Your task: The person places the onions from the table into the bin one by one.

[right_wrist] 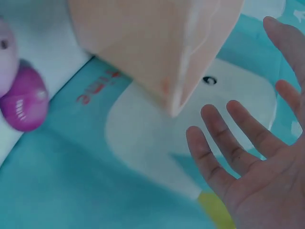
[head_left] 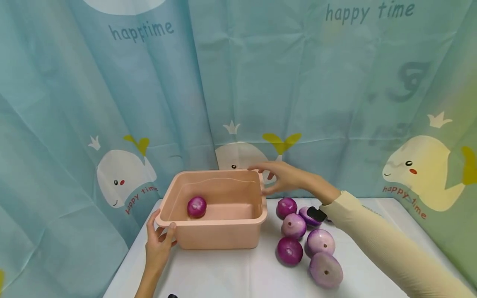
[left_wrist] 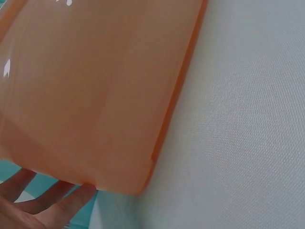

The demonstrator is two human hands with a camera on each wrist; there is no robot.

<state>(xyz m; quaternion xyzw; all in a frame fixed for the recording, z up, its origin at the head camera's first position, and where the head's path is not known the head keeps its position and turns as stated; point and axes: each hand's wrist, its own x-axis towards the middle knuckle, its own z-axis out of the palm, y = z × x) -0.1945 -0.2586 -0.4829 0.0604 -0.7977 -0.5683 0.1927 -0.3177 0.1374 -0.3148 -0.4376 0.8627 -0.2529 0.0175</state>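
Tub [head_left: 223,238] sitting on bench [head_left: 231,273], one onion [head_left: 196,207] inside | left hand [head_left: 158,244] pinching 7 o'clock rim corner | right hand [head_left: 285,177] hovering spread, empty, at 1 o'clock corner | likely light, rigid, slick; gripping rim best

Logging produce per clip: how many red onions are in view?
7: one red onion inside the pink tub; six on the table at its right. The sleeve may hide more.

You are in a staged recording corner rather than a real kitchen: a teal curtain [head_left: 238,82] printed with cartoon whales and "happy time" hangs as a backdrop just beyond your hands, and a white cloth-covered surface [head_left: 231,273] lies under them.
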